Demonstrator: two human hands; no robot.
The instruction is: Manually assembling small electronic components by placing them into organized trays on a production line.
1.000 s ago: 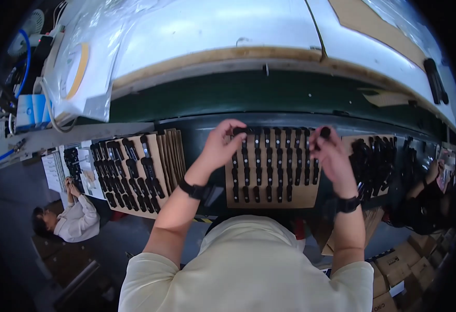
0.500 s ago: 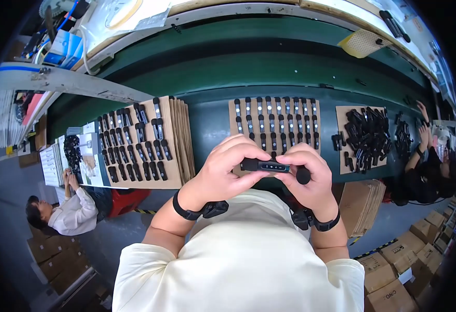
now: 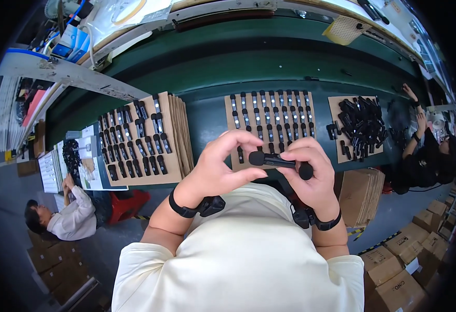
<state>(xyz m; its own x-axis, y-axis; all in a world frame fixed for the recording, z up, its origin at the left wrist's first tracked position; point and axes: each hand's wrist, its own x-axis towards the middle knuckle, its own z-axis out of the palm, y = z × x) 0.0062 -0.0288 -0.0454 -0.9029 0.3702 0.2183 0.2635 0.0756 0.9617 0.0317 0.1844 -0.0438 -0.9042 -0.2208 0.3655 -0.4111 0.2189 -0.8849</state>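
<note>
In front of my chest, my right hand (image 3: 313,169) pinches a small black clip-on microphone (image 3: 273,159) with a foam cap pointing left. A second round black foam tip (image 3: 305,171) sticks out between the same hand's fingers; the rest of that piece is hidden. My left hand (image 3: 212,169) is open, thumb and forefinger spread on either side of the first microphone's foam end, apart from it. Just beyond my hands, a cardboard sheet (image 3: 228,120) bears rows of similar microphones (image 3: 262,99).
To the left, stacked cardboard sheets (image 3: 182,135) carry more microphone rows. A heap of microphones (image 3: 362,125) lies on cardboard at right. The green bench (image 3: 207,112) runs across. One person (image 3: 74,216) works at left, another (image 3: 423,151) at right. Cartons (image 3: 399,288) stand lower right.
My left fingers have let go of the microphone and spread apart. The microphone, now in my right hand alone, has turned to show another side. The whole view has shifted slightly.
</note>
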